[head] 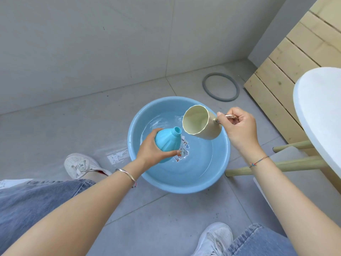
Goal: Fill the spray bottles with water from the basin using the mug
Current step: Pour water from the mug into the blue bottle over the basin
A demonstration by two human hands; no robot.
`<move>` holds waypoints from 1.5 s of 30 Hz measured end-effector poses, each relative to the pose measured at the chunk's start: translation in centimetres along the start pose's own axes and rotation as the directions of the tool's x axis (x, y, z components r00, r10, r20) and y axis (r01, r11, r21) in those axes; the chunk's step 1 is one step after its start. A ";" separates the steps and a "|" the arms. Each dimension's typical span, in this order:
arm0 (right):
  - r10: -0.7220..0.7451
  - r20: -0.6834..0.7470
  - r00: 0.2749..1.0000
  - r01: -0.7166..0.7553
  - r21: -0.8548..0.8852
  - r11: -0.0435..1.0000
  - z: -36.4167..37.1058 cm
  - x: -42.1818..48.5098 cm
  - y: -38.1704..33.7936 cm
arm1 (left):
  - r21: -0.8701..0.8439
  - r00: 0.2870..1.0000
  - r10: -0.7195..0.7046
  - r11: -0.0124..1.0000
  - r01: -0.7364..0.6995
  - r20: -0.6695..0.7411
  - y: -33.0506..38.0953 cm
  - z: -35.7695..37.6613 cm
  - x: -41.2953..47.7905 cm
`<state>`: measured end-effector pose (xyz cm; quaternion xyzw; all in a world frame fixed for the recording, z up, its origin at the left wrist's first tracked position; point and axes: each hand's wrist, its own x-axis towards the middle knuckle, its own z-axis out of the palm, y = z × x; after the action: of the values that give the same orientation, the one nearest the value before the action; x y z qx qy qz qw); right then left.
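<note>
Left hand [150, 150] grips the capless turquoise spray bottle [168, 143], tilted over the blue basin [184, 185] of water. At its two o'clock, right hand [239, 128] fingers pinch the handle of the tipped cream mug [200, 124], just beside the bottle's neck.

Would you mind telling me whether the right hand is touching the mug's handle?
Touching: the head view shows the right hand curled round the handle of the mug, thumb pressed on top.
</note>
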<state>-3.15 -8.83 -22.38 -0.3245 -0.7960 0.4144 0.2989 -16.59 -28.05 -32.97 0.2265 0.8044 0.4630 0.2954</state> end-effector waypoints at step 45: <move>-0.519 0.119 0.846 0.514 -0.440 0.736 0.1 -0.5 -3.2 | 0.048 1.000 -0.030 0.998 0.030 -0.006 -1.3 1.8 -0.4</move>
<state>-3.80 -10.68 -19.80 -0.1540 -0.9271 0.1149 0.3219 -15.14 -27.78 -34.69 0.2203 0.8194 0.4396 0.2947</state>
